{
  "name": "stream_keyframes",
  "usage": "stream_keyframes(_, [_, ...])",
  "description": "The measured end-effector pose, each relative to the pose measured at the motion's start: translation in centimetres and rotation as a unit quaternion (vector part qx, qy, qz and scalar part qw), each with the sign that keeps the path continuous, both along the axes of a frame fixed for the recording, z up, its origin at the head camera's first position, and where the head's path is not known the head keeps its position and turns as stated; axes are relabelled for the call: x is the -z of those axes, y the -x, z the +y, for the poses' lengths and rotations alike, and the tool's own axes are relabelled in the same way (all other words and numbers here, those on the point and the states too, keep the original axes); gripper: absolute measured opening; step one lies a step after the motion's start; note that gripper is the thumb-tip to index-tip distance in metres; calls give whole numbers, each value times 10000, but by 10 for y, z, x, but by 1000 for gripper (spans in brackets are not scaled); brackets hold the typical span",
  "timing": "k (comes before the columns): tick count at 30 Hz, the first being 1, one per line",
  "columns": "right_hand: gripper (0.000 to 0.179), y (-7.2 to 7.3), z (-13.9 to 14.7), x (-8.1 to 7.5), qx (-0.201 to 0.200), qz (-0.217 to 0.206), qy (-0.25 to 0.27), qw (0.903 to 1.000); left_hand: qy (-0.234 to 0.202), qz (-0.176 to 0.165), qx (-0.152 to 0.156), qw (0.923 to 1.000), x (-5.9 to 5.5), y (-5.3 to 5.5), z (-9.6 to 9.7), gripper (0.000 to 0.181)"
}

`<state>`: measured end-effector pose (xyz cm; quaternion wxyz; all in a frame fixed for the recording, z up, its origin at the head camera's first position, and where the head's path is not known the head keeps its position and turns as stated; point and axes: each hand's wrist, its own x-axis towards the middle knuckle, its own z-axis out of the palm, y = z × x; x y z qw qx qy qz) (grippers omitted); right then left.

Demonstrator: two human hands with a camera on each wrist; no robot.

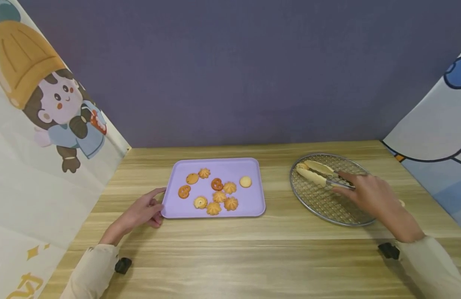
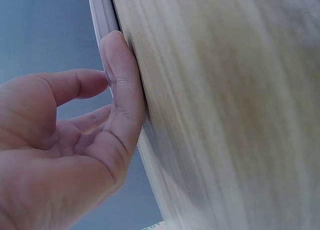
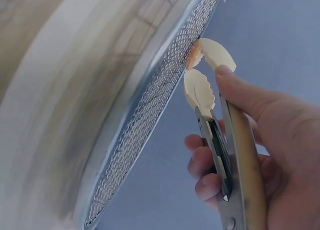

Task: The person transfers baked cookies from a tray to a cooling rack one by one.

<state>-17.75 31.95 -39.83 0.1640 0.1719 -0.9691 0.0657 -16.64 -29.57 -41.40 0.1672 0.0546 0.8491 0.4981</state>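
Note:
My left hand [image 1: 142,211] is at the left rim of a lilac rectangular tray [image 1: 252,207]; its thumb and fingers hold the rim in the left wrist view. Several cookies lie on the tray, among them flower-shaped ones [image 1: 230,203], pretzel-shaped ones [image 1: 184,191] and a round pale one [image 1: 245,181]. Over a round wire mesh rack [image 1: 342,207], my right hand [image 1: 372,197] grips cream-tipped metal tongs [image 3: 242,155]. A ridged golden cookie [image 3: 194,56] is between the tong tips, close against the mesh near the rack's far left part.
Both tray and rack stand on a wood-grain table [image 1: 252,257]. A dark blue-grey panel [image 1: 245,74] rises behind it, with cartoon-printed sheets [image 1: 25,178] at the left and right sides. Black wrist devices [image 1: 123,265] sit at both cuffs.

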Motion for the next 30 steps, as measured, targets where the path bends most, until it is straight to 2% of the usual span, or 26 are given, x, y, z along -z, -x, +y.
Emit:
stream_keyframes(7, [59,-2,1,1,124,-76,9,9999,-4,31,15,10000,-2,0,2,65])
stream_keyframes(21, [65,-9,1,2,85,175,2,9998,49,-17,-24,10000,-3,-1,3,63])
stream_keyframes(28, [91,-13,-4,-2,487,-187,-64,9986,68,18,-46,10000,-2,-1,3,64])
stream_keyframes(30, [95,-15,-6,-3,534,-170,-69,9984,92,33,-39,9999,-2,0,3,63])
